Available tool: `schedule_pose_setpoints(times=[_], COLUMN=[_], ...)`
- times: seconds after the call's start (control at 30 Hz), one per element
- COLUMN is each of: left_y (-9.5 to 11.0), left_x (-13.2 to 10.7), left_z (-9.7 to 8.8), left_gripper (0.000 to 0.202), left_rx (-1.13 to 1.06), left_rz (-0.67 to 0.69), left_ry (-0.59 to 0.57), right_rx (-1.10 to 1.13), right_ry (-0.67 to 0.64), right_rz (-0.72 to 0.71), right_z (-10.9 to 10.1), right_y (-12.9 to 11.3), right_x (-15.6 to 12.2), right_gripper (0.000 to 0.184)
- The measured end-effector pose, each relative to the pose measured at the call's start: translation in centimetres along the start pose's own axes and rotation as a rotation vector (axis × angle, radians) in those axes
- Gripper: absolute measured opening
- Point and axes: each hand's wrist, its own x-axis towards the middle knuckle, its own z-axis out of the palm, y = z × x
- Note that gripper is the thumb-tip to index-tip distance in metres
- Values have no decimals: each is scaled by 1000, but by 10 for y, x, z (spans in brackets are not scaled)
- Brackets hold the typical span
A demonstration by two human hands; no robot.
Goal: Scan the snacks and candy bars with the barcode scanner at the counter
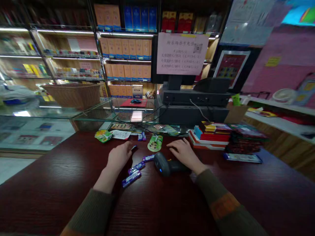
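Observation:
My left hand [120, 156] is closed at the fingertips over the dark wooden counter [73, 183]. A small, thin piece with a pale edge [134, 147] shows at its fingertips, too small to name. Right of the middle, my right hand [182, 151] has its fingers stretched out and holds nothing. Just below it a black barcode scanner [162, 164] lies on its side, a blue light on its head. Several purple-wrapped snack bars [131, 178] lie between the left hand and the scanner. A green pouch [155, 143] with a cartoon face lies between my hands.
Another green-yellow pouch [103, 135] and a white card [121, 134] lie far left. Stacked boxes [209, 136] and a blue-white packet [243, 158] are at right. Behind stand a glass display case [98, 114], a wicker basket [73, 95] and a till with a monitor [194, 101].

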Motion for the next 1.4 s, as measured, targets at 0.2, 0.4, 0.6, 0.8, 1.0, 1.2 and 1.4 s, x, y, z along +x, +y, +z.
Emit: schedule_pose_setpoints(times=[0.2, 0.4, 0.6, 0.8, 1.0, 1.2, 1.4], left_y=[5, 23, 49, 59, 63, 47, 22], left_x=[6, 12, 1, -4, -3, 5, 22], left_z=[5, 15, 9, 14, 24, 27, 44], left_gripper=[31, 31, 26, 29, 36, 55, 48], left_rx=[-30, -211, -186, -195, -242, -325, -417], left_rz=[94, 424, 676, 792, 841, 678, 475], left_ry=[204, 654, 878, 864, 765, 576, 244], right_rx=[38, 106, 164, 115, 126, 326, 597], right_ry=[30, 94, 238, 330, 381, 457, 463], right_rz=[-24, -52, -118, -245, -234, -5, 192], right_z=[-1, -3, -9, -6, 0, -1, 3], right_y=[-5, -11, -25, -32, -31, -17, 4], right_x=[-1, 0, 1, 0, 0, 5, 7], right_gripper=[24, 25, 33, 28, 8, 14, 27])
